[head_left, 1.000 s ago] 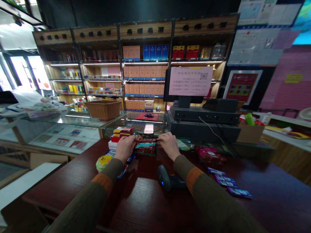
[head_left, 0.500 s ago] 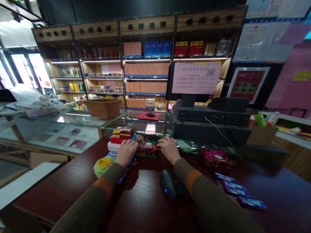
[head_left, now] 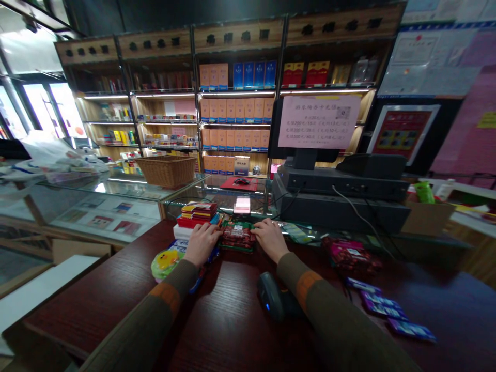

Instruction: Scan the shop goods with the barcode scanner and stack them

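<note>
A stack of red-brown snack packets [head_left: 237, 238] with green edges lies at the back of the dark wooden counter. My left hand [head_left: 203, 243] is at its left end, fingers bent against the packets. At the opposite end my right hand [head_left: 270, 238] grips with its fingertips, so the stack sits between both hands. Just left of my left hand are red and yellow packs [head_left: 197, 212] piled on a white box. A round green-and-yellow package with a duck picture [head_left: 167, 261] lies by my left wrist. Below my right hand rests a black handheld scanner [head_left: 271, 297] with a blue light.
More red snack packets [head_left: 352, 254] and several small purple packets [head_left: 383, 305] lie on the right. A monitor with a pink notice [head_left: 315, 122] stands on a black cash drawer [head_left: 341, 209]. A wicker basket [head_left: 166, 171] sits on the glass display case [head_left: 104, 206].
The view has shifted slightly, so the surroundings appear a little further right. Both hands stay at the ends of the stack, and the top packet's face shows more clearly.
</note>
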`<state>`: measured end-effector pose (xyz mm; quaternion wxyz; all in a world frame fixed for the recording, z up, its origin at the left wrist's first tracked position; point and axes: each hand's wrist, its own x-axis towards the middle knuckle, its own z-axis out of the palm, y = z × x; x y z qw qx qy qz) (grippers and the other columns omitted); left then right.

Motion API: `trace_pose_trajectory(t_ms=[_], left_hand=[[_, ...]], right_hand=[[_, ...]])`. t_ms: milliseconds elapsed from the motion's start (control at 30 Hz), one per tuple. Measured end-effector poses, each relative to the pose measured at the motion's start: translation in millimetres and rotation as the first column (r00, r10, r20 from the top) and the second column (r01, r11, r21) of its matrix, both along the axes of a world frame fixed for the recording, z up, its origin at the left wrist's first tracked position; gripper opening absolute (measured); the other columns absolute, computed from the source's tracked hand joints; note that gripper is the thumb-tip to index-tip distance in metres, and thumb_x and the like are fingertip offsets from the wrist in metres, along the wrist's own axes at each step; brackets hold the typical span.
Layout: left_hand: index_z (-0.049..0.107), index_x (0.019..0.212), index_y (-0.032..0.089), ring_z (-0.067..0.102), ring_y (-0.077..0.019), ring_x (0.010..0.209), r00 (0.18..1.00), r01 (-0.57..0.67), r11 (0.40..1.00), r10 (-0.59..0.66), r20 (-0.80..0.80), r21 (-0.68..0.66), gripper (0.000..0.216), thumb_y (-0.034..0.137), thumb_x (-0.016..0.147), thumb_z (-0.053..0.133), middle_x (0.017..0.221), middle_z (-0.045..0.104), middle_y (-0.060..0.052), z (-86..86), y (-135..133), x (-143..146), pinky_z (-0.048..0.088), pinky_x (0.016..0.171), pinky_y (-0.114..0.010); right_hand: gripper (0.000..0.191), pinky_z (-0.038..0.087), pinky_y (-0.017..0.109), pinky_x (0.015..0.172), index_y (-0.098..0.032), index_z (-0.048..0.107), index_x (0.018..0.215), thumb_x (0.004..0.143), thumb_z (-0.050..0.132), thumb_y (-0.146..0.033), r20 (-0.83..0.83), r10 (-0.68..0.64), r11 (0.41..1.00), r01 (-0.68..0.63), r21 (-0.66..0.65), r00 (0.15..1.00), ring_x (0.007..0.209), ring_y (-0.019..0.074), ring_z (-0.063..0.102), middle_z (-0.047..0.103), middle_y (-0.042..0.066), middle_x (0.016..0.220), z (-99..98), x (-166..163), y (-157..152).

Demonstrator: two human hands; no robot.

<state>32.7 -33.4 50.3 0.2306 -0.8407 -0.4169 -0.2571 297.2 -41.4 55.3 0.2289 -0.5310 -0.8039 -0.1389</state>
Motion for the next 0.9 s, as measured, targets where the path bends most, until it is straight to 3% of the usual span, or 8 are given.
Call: trace_pose_trajectory(t_ms=[900], left_hand=[[0.070, 0.114, 0.024, 0.058, -0.0262, 0.100, 0.999, -0.032, 0.999, 0.032, -0.011, -0.024, 0.030, 0.016, 0.091, 0.053, 0.113, 0.069, -0.010, 2.2, -8, 3, 0.043, 0.079, -0.039]], right_hand=[[0.042, 0.035, 0.037, 0.097, -0.024, 0.069, 0.125, 0.092, 0.046, -0.011, -0.013, 0.003, 0.997, -0.004, -0.081, 1.000, 0.110, 0.0239, 0.051, 0.070, 0.007, 0.121, -1.9, 4, -14]])
